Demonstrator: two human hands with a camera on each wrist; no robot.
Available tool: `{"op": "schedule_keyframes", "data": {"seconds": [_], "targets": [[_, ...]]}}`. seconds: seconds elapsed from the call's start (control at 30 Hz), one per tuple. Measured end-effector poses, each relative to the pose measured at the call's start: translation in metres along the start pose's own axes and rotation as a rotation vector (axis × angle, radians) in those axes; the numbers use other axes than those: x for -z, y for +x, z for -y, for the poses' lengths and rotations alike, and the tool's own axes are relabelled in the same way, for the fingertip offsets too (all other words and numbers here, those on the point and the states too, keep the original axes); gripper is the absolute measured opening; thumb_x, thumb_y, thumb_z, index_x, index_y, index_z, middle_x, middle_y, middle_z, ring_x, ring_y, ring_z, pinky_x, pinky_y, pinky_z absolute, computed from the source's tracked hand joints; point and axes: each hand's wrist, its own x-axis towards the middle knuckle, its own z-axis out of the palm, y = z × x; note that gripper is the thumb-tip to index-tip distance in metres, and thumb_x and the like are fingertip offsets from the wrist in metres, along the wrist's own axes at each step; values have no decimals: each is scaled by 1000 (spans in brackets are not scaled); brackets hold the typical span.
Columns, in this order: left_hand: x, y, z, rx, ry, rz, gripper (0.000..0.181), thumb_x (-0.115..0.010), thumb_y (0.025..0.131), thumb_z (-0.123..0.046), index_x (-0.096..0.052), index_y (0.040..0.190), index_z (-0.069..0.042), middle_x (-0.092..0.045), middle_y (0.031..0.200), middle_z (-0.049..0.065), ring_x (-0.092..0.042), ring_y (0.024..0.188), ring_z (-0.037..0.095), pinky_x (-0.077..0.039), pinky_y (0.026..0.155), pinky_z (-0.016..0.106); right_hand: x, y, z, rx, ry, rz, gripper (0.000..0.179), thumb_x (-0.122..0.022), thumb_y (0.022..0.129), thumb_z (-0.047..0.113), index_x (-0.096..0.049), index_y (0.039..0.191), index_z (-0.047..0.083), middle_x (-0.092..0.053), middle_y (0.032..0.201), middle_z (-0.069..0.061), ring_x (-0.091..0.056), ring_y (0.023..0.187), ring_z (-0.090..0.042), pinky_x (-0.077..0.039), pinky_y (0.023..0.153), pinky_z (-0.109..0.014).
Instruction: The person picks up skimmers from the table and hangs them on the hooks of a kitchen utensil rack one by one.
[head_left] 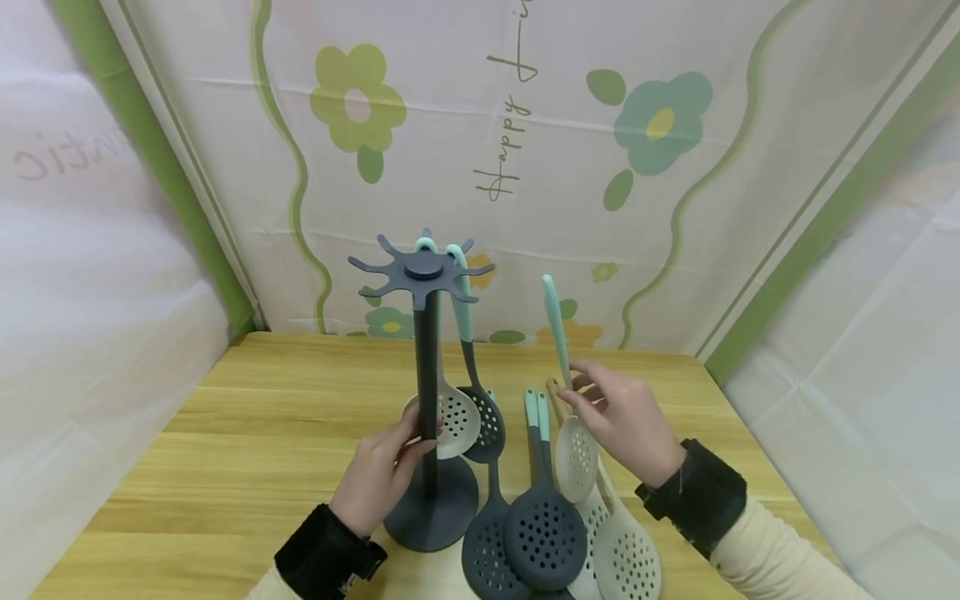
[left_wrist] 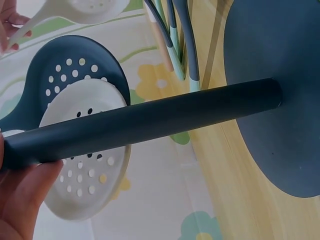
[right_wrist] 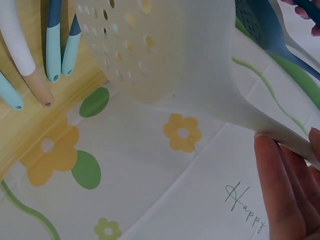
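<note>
My left hand [head_left: 378, 475] grips the dark post of a utensil stand [head_left: 427, 367], fingers and thumb wrapped about its middle. Two perforated skimmers hang from the stand's hooked top by mint handles: a white skimmer [head_left: 461, 421] and a dark skimmer [head_left: 491, 429]. In the left wrist view, the white skimmer [left_wrist: 82, 192] overlaps the dark skimmer [left_wrist: 75, 55] behind the post. To the right, my right hand [head_left: 626, 417] pinches another white skimmer [head_left: 576, 462] at its neck. That held skimmer has its mint handle up and its perforated head [right_wrist: 150, 50] down.
Several skimmers lie fanned on the wooden table [head_left: 247, 467] to the right of the stand, among them a dark skimmer [head_left: 546, 537] on top and a white skimmer [head_left: 628, 554] beside it. A flower-printed cloth [head_left: 450, 125] walls off the back.
</note>
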Motion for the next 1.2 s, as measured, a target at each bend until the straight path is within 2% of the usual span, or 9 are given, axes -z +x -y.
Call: {"op": "schedule_keyframes", "data": {"seconds": [0.13,0.57,1.2], "targets": [[-2,0,-1,-7,35,-22,39,-72,85,5,-61,122,-2,-75,102,9,-75,94,21,-63,73,30,0,1,1,-6,-1,-3,29,-74,87,4,-65,113,-2,-73,85,-10,-71,71,-17,-60,61,-24],[-6,0,-4,-16,71,-82,53,-75,83,1,-58,132,-3,-76,101,9,-75,90,21,-63,70,28,1,5,9,-12,9,7,29,-74,88,6,-65,115,-3,-73,87,-10,-71,72,-17,-60,62,-21],[-9,-1,-7,-17,87,-128,48,-77,79,3,-63,125,-4,-76,99,11,-75,86,23,-61,65,23,2,7,15,14,58,5,28,-72,88,2,-64,115,0,-74,88,-7,-72,73,-14,-60,62,-22]]}}
